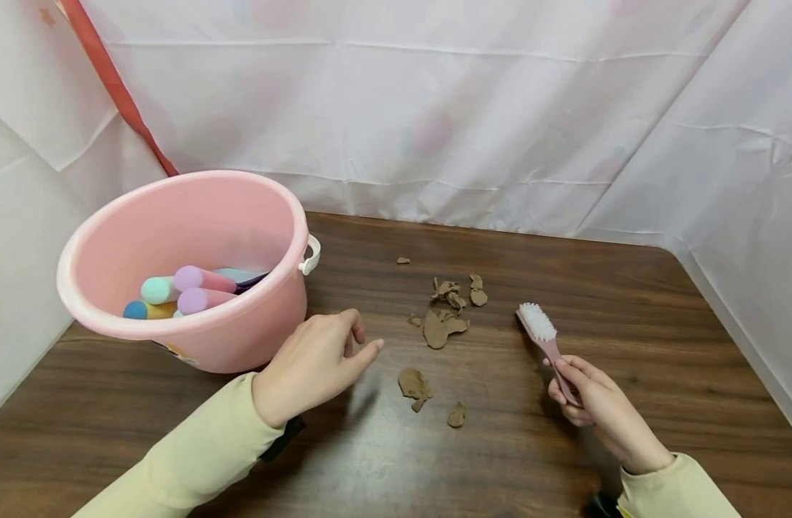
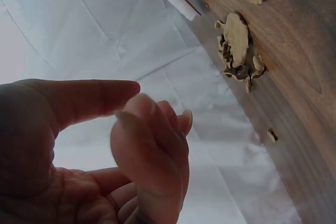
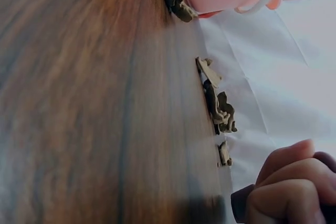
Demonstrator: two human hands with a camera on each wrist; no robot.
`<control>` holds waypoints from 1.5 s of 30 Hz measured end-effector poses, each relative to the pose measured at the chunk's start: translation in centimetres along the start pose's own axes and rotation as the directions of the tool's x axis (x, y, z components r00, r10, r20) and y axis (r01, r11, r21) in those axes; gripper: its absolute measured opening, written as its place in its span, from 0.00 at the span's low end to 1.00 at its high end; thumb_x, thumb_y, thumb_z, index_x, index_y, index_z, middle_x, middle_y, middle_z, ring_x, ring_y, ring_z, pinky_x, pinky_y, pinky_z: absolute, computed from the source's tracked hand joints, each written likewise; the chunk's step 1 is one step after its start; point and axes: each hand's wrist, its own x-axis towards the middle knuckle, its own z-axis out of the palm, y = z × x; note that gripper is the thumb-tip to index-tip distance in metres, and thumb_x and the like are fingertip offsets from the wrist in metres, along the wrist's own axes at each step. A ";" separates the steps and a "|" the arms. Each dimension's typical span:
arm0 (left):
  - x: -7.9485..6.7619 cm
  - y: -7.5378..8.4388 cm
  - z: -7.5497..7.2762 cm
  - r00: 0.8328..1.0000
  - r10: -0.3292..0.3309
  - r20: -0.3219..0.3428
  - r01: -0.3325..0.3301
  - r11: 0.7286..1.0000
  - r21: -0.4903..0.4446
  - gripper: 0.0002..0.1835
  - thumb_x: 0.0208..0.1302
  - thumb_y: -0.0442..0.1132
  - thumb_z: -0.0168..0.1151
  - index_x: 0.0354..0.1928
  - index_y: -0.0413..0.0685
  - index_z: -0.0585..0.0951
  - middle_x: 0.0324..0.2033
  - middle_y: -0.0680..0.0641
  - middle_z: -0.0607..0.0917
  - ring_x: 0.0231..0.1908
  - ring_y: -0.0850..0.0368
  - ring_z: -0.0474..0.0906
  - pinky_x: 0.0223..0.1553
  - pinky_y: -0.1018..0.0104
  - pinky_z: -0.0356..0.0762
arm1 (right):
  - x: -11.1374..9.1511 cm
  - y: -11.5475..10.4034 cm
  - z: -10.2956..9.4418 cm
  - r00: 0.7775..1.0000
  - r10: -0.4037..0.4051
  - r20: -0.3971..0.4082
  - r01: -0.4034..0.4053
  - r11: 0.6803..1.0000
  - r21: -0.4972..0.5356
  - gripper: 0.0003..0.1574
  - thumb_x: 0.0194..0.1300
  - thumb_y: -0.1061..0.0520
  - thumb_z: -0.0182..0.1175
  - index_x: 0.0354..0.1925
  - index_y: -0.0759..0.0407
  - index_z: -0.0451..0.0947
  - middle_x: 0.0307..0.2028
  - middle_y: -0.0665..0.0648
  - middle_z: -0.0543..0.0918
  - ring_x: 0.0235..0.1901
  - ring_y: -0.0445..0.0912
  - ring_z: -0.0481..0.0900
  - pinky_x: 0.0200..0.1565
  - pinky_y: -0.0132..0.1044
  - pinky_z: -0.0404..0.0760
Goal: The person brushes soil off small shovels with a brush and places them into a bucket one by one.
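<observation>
My right hand [image 1: 599,406] grips the handle of a pink brush [image 1: 551,350] above the right side of the table, its white bristles [image 1: 536,321] facing up. In the right wrist view the curled fingers [image 3: 291,192] wrap the handle. My left hand [image 1: 318,363] hovers in front of the bucket with nothing in it, thumb and fingers loosely bent and apart. Between the hands lie several thin, brown, clay-like scraps: a piece [image 1: 413,385] near the left fingertips, a small one [image 1: 457,415] closer to me, and a cluster [image 1: 437,329] farther back.
A pink bucket [image 1: 240,352] with a white handle mount stands at the left. Inside it lie pastel foam-like sticks [image 1: 204,279] and a dark flat thing. White curtains [image 1: 396,129] hang behind and beside the wooden table [image 1: 629,302]. A red ribbon [image 1: 120,90] hangs at the back left.
</observation>
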 end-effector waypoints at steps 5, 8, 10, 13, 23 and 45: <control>0.0 0.0 0.2 1.000 0.004 0.001 -0.004 1.000 0.004 0.12 0.60 0.46 0.63 0.26 0.47 0.75 0.15 0.56 0.73 0.16 0.64 0.67 0.21 0.69 0.67 | 0.1 0.0 0.0 1.000 0.022 -0.016 -0.022 0.999 -0.027 0.18 0.77 0.46 0.38 0.43 0.60 0.60 0.23 0.47 0.69 0.13 0.34 0.54 0.18 0.40 0.46; -0.1 -0.1 0.3 1.000 0.001 -0.001 -0.001 1.000 0.002 0.12 0.60 0.46 0.63 0.26 0.47 0.76 0.15 0.56 0.73 0.16 0.64 0.67 0.21 0.69 0.67 | 0.2 -0.2 0.1 0.998 0.051 -0.044 -0.054 0.997 -0.061 0.20 0.76 0.45 0.40 0.47 0.62 0.58 0.23 0.48 0.69 0.14 0.35 0.56 0.19 0.39 0.50; -0.2 -0.2 0.3 1.000 -0.003 -0.003 0.003 1.000 0.001 0.11 0.59 0.45 0.64 0.26 0.47 0.76 0.15 0.56 0.73 0.15 0.64 0.66 0.20 0.69 0.66 | 0.2 -0.4 0.2 0.995 0.073 -0.063 -0.078 0.993 -0.084 0.23 0.76 0.45 0.41 0.53 0.64 0.56 0.25 0.48 0.71 0.16 0.36 0.58 0.19 0.37 0.53; -0.4 -0.3 0.4 1.000 -0.003 -0.006 0.003 1.000 0.000 0.11 0.59 0.45 0.64 0.26 0.47 0.76 0.15 0.56 0.73 0.15 0.64 0.66 0.19 0.69 0.66 | 0.1 -0.4 0.3 0.991 0.100 -0.090 -0.109 0.988 -0.107 0.31 0.75 0.47 0.44 0.64 0.65 0.51 0.29 0.48 0.75 0.19 0.37 0.61 0.21 0.32 0.60; -0.7 -0.5 0.6 1.000 -0.016 0.018 0.016 1.000 0.000 0.11 0.60 0.45 0.63 0.27 0.46 0.77 0.14 0.56 0.71 0.14 0.64 0.65 0.19 0.69 0.65 | -0.5 0.0 0.3 0.982 0.094 -0.161 -0.122 0.977 -0.174 0.41 0.73 0.50 0.49 0.72 0.63 0.43 0.46 0.53 0.72 0.31 0.38 0.72 0.33 0.30 0.72; -0.7 -1.0 1.0 1.000 0.011 0.030 -0.011 1.000 -0.007 0.11 0.59 0.44 0.64 0.25 0.48 0.76 0.11 0.57 0.68 0.13 0.65 0.63 0.17 0.70 0.63 | -1.7 0.2 1.0 0.979 0.060 -0.194 -0.122 0.937 -0.327 0.45 0.71 0.51 0.53 0.72 0.62 0.41 0.66 0.70 0.53 0.33 0.43 0.76 0.37 0.32 0.73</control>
